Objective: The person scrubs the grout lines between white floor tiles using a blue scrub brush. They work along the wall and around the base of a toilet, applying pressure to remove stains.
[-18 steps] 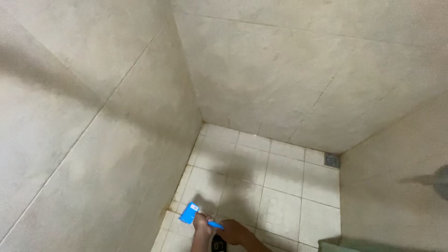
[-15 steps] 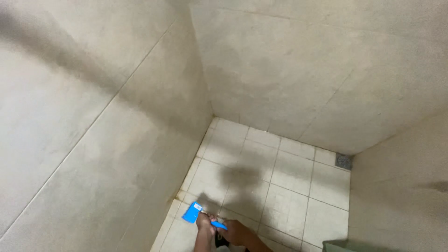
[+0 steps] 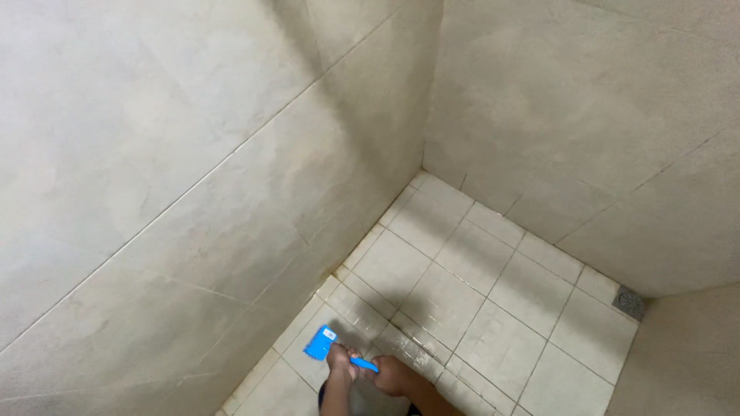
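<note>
1. Fingers of the left hand [image 3: 340, 360] are closed around the front part of a blue plastic scrubbing brush [image 3: 321, 343], near its wide head.
2. The rear end of the brush's blue handle is gripped by the right hand [image 3: 392, 374], which is also closed on it.
3. The brush head is pressed on the pale square floor tiles [image 3: 462, 308], close to the foot of the large beige wall tiles [image 3: 193, 192] on the left.
4. A small square metal floor drain [image 3: 630, 302] is seen in the far right corner; what is inside it cannot be told.
5. Compared with the earlier frames, the brush is kept in the same two-handed grip, and the view has been turned more to the left wall.
</note>
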